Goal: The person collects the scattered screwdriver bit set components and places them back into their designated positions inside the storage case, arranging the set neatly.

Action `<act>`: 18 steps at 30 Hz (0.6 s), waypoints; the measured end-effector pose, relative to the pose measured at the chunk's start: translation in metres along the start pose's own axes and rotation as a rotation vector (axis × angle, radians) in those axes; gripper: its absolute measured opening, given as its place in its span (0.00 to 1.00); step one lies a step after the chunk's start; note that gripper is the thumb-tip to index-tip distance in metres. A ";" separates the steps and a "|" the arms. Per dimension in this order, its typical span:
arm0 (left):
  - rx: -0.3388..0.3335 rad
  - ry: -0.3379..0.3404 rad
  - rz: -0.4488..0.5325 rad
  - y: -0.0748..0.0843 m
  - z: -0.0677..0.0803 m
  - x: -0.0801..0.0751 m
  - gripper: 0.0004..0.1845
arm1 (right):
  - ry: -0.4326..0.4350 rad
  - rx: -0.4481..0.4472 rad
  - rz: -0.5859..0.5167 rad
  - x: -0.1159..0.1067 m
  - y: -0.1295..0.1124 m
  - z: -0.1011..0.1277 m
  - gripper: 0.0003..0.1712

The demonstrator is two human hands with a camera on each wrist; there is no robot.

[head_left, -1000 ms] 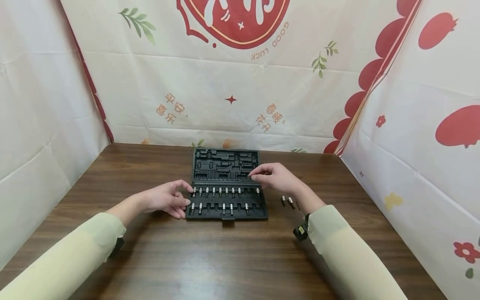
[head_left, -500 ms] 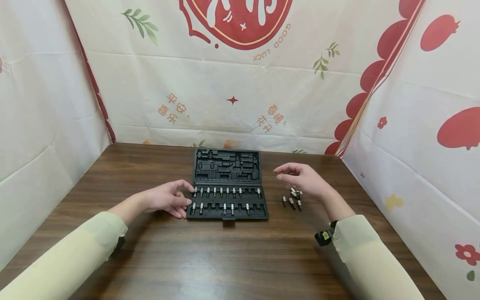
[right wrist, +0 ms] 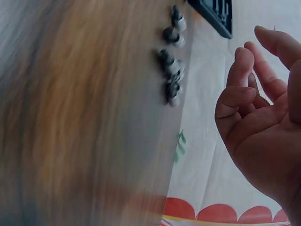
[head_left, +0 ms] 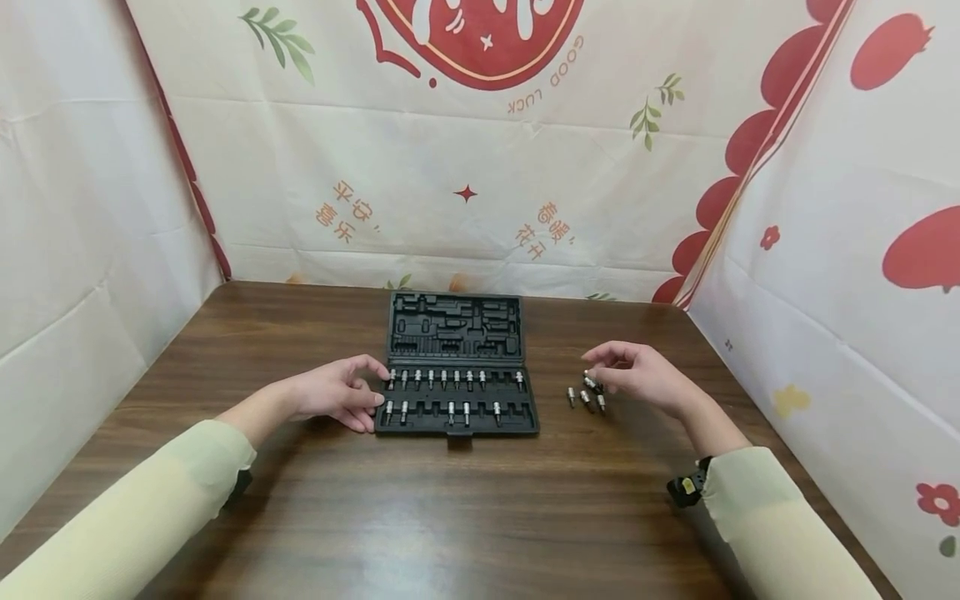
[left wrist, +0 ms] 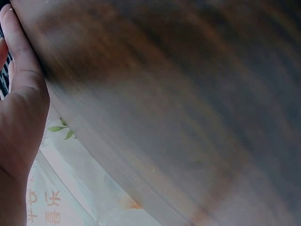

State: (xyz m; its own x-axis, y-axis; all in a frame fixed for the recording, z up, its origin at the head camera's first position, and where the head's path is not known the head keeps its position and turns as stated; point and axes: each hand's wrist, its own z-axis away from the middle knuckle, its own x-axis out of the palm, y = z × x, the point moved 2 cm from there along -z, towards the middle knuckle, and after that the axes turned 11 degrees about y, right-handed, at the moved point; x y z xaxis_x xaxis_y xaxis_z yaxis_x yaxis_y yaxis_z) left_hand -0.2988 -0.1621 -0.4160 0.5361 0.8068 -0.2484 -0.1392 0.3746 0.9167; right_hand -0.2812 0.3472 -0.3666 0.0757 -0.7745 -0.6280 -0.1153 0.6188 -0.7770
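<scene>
Head view: A person's right hand (head_left: 633, 372), fingers loosely bent, hovered over loose bits (head_left: 586, 399) between an open black case (head_left: 450, 394) and the bench's (head_left: 375, 500) right edge. The step in hand appeared to be picking one up; the next move likely called for a thumb-and-finger pinch. The case, toward the bench's far edge, held nine bits (head_left: 443, 380) above and five (head_left: 452, 412) below, among vacant slots. The left hand (head_left: 341, 390) touched its left rim.

Left wrist view: That hand's fingers reached along the case, fairly straight.

Right wrist view: Thumb and fingers stood parted, gripping nothing visible.
</scene>
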 end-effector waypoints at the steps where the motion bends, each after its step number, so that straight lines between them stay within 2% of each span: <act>1: 0.000 0.002 0.002 0.000 0.000 0.000 0.29 | -0.003 0.004 0.006 -0.001 0.002 0.001 0.25; 10: 0.006 0.005 0.004 0.001 0.001 0.001 0.29 | -0.054 -0.008 0.118 -0.010 0.014 0.008 0.19; 18: 0.004 0.010 0.004 0.002 0.002 0.001 0.29 | -0.104 0.020 0.201 -0.005 0.029 0.009 0.15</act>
State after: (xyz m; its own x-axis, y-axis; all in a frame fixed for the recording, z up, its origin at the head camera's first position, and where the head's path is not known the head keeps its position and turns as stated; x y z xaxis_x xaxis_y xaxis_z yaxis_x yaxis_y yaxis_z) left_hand -0.2964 -0.1616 -0.4137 0.5275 0.8125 -0.2479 -0.1381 0.3700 0.9187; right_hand -0.2759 0.3706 -0.3861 0.1549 -0.6187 -0.7702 -0.1191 0.7623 -0.6362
